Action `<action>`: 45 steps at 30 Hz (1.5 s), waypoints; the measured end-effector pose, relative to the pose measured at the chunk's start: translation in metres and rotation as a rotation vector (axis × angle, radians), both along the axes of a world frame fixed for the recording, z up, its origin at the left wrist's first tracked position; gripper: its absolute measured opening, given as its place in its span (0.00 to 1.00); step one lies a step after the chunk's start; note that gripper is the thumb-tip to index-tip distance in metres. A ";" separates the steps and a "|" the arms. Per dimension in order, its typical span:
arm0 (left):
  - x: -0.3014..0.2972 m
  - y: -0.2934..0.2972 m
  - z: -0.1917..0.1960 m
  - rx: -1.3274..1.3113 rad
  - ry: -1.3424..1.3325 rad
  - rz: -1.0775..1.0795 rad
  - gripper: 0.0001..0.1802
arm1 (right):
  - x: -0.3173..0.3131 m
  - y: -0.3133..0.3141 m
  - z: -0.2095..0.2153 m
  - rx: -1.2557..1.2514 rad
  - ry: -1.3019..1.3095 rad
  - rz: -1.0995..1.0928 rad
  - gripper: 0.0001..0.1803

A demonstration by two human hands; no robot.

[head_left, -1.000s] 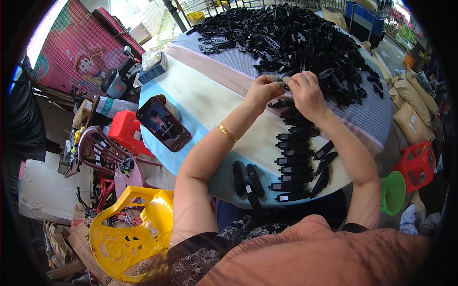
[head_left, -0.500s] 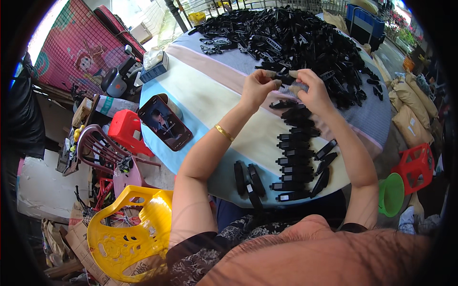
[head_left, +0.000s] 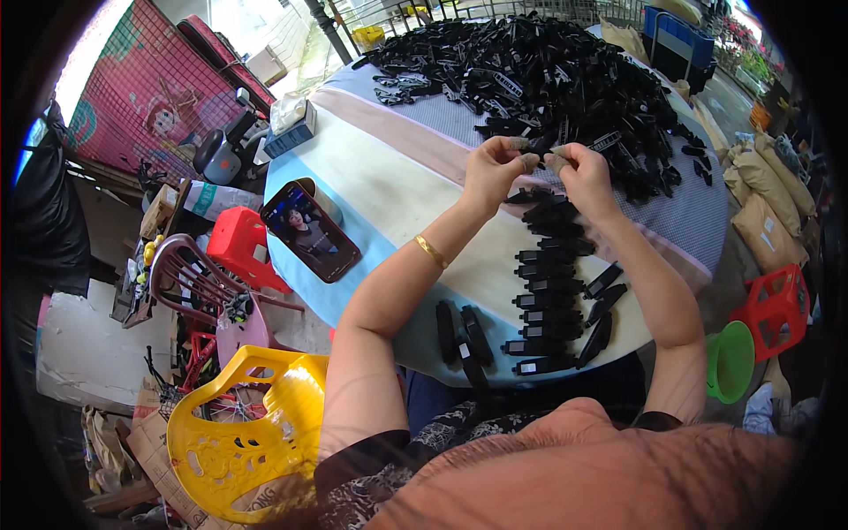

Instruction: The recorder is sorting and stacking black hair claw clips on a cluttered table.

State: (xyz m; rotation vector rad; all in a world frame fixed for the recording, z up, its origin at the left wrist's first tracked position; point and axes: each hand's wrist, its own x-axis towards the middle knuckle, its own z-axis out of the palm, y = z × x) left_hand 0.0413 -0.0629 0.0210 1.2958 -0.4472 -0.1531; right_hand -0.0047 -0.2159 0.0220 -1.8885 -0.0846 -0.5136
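Near the front edge of the heap, my left hand [head_left: 491,179] and my right hand [head_left: 587,183] meet, fingers pinched around a small black plastic part [head_left: 544,162]. Fingers hide most of it, so its exact kind cannot be made out. Tan covers sit on several fingertips. Beyond lies a large pile of black plastic parts [head_left: 530,75]. Toward me from my hands runs a column of black elongated pieces [head_left: 548,301], laid side by side. A few more black pieces [head_left: 603,306] lie right of it, and a small group [head_left: 475,336] lies to its left.
On the cloth-covered table's left stand a phone [head_left: 311,231], propped against a round container, and a tissue box [head_left: 291,132]. A yellow chair [head_left: 190,442], pink chair [head_left: 243,329] and red stool [head_left: 240,243] crowd the left. Rightward are a green basin [head_left: 730,362], red stool [head_left: 777,311] and sacks [head_left: 767,231].
Both hands have come slightly toward me and to the right, fingertips closer together on the black part. The picture on the phone has changed. The laid-out pieces look the same.
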 end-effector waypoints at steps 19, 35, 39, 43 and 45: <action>0.004 0.009 0.006 0.067 -0.138 -0.284 0.13 | -0.010 0.012 -0.003 -0.035 -0.203 -0.012 0.04; 0.053 0.045 -0.006 0.665 -0.566 -0.056 0.28 | 0.006 -0.052 0.004 -0.040 0.346 0.138 0.09; 0.028 0.027 -0.022 0.806 -0.925 0.281 0.38 | 0.018 -0.055 -0.013 -0.057 0.527 0.207 0.07; 0.007 0.024 -0.013 0.922 -0.940 0.110 0.12 | 0.020 -0.058 -0.023 -0.542 0.446 0.013 0.15; 0.000 0.025 -0.017 1.018 -0.946 0.097 0.11 | 0.005 -0.038 -0.007 -0.727 0.194 -0.144 0.17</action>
